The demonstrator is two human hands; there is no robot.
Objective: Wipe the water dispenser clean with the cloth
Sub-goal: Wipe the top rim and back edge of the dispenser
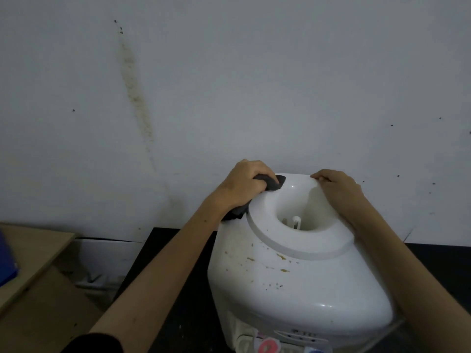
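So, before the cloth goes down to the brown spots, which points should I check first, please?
1. Left hand grips the dark grey cloth: ok.
2. Cloth touches the white plastic water dispenser at its rear rim: ok.
3. Right hand rests on the raised ring, steadying it: ok.
4. Brown spots on the top, in front of the ring: not ok.
5. Cloth damp: cannot tell.

The water dispenser (293,271) stands on the counter (183,289) against the wall (229,85). On its top ring, the left hand (244,184) presses the cloth (274,183) at ten o'clock, and the right hand (339,187) rests at two o'clock. A shelf (30,250) lies at the dispenser's nine o'clock.
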